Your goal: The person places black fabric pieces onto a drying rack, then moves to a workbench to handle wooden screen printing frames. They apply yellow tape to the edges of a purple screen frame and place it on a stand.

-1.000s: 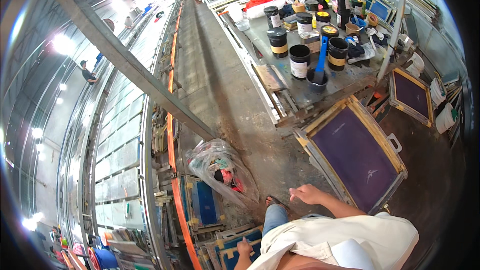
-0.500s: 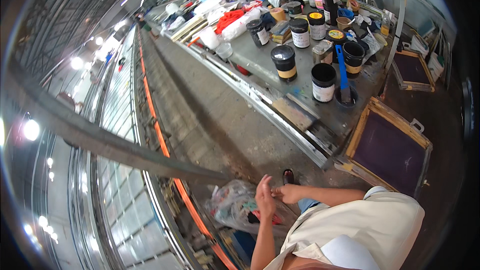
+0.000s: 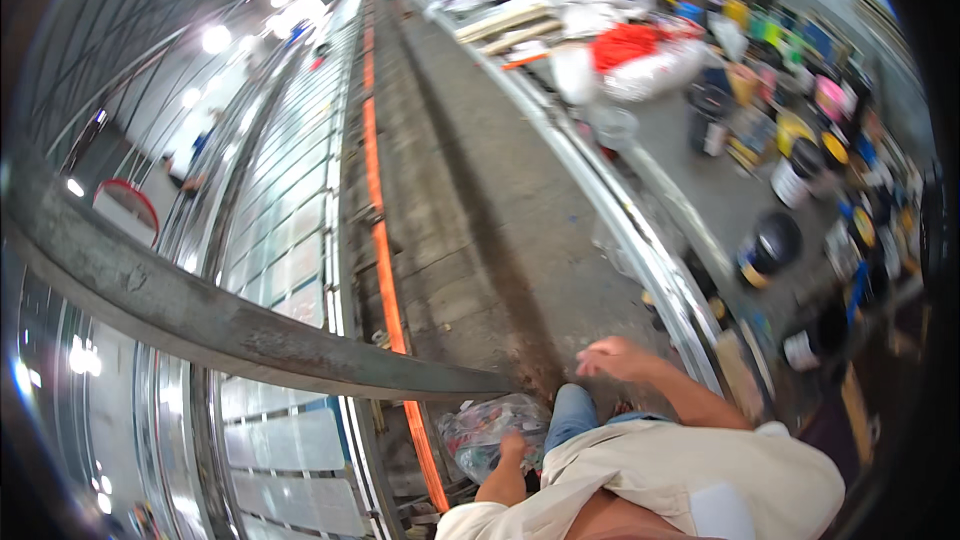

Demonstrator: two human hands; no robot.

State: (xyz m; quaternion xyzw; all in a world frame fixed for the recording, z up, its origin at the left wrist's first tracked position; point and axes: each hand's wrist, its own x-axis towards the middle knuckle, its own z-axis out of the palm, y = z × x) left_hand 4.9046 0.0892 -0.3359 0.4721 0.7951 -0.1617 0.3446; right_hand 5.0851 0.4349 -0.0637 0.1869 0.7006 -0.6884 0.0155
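My right hand (image 3: 612, 358) reaches out ahead of my body over the concrete floor. Its fingers look loosely stretched, slightly blurred, with nothing in them. Lower and to the left, my left hand (image 3: 512, 446) hangs beside a clear plastic bag (image 3: 478, 430) stuffed with colourful scraps. Blur hides the left fingers, and whether they touch the bag is unclear.
A grey metal post (image 3: 260, 328) cuts across at left. Beyond it runs a long table of pale panels (image 3: 285, 440), with an orange strip (image 3: 375, 190) along its side. At right, a metal-edged bench (image 3: 650, 260) carries dark jars (image 3: 772, 245) and a red cloth (image 3: 622, 45).
My hands, close together before, are now apart: the left lower by the bag, the right out to the right. The view has swung left, shifting the bench rightward.
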